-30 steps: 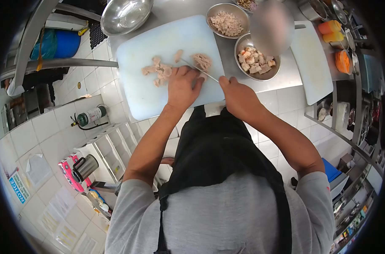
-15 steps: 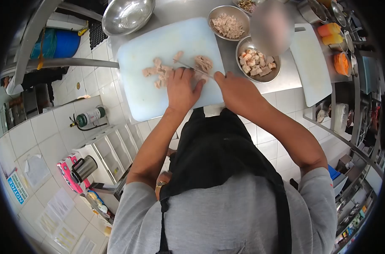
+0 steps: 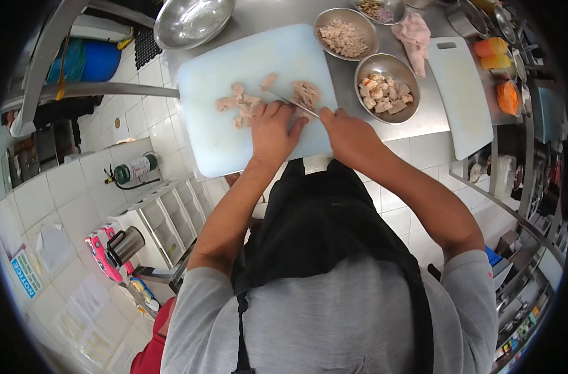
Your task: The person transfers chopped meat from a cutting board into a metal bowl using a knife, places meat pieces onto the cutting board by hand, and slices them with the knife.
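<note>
A kitchen knife (image 3: 287,100) is gripped by the handle in my right hand (image 3: 354,134), its blade slanting up and left across the white cutting board (image 3: 218,153). My left hand (image 3: 273,132) has its fingers curled down beside the blade, pressing on meat that they mostly hide. Left of these fingers lie several larger chunks of pale cooked meat (image 3: 237,101). One separate piece (image 3: 269,81) rests near the knife tip. Beyond the blade is a small pile of thinly cut meat strips (image 3: 306,95).
Right of the board stand a steel bowl of meat chunks (image 3: 387,95) and a bowl of finely chopped meat (image 3: 345,38). A pink cloth (image 3: 413,38) and a second cutting board (image 3: 461,106) lie further right. An upturned-looking steel bowl (image 3: 193,23) is at back left.
The view has shifted slightly, while both hands stay at nearly the same place on the board with the knife between them. A red garment now shows at the lower left.
</note>
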{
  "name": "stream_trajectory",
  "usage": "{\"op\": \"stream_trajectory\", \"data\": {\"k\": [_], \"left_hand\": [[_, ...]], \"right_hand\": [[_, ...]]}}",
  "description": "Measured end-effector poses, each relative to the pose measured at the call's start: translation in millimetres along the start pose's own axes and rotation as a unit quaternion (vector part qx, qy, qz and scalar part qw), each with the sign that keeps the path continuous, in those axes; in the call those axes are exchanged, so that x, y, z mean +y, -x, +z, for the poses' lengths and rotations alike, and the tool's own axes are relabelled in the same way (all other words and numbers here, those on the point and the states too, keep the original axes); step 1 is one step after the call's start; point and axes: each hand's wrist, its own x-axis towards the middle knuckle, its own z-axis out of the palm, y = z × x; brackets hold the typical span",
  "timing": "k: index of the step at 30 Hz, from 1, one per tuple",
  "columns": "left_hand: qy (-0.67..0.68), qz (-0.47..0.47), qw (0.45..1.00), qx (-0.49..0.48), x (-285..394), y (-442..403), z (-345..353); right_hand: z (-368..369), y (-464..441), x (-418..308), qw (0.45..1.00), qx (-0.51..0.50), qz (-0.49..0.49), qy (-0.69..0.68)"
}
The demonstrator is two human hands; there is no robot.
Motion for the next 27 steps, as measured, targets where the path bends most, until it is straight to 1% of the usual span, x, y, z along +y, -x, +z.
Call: {"op": "stream_trajectory", "data": {"k": [3, 5, 6, 9, 12, 15, 18, 21, 24, 27], "left_hand": [[-0.019, -0.004, 1.000, 0.009, 1.7, 1.6, -0.6], [-0.007, -0.012, 1.000, 0.026, 3.6, 3.5, -0.2], [0.000, -0.018, 0.999, 0.035, 3.4, 5.6, 0.9], [-0.002, -0.027, 0.999, 0.016, -0.6, 8.8, 6.1], [-0.009, -0.007, 1.000, 0.028, -3.6, 9.1, 7.7], [0.020, -0.023, 0.999, 0.039, -5.7, 11.4, 10.9], [0.025, -0.030, 0.998, 0.045, -1.7, 11.1, 9.1], [0.013, -0.022, 0.998, 0.063, -2.7, 12.7, 11.4], [0.021, -0.019, 0.997, 0.071, -4.7, 14.0, 12.8], [0.024, -0.015, 0.998, 0.063, -6.1, 14.7, 13.2]], "right_hand": [[-24.4, -17.3, -10.0, 0.999, -0.042, 0.001, 0.009], [-30.2, 4.0, -13.5, 0.999, -0.044, 0.012, 0.009], [-29.8, 10.6, -14.2, 0.999, -0.047, 0.017, 0.010], [-6.0, 7.0, -6.3, 0.998, -0.036, 0.044, 0.002], [-18.2, -15.5, -6.9, 0.999, -0.038, -0.005, 0.006], [-34.2, 1.1, -16.5, 0.999, -0.049, -0.006, 0.020], [-12.9, 5.5, -10.2, 0.996, -0.068, 0.058, 0.006], [-14.8, -12.3, -4.2, 0.999, -0.036, -0.011, 0.003], [-36.5, -4.7, -13.1, 0.998, -0.054, -0.016, 0.019], [-12.8, 9.8, -9.5, 0.995, -0.075, 0.056, 0.019]]}}
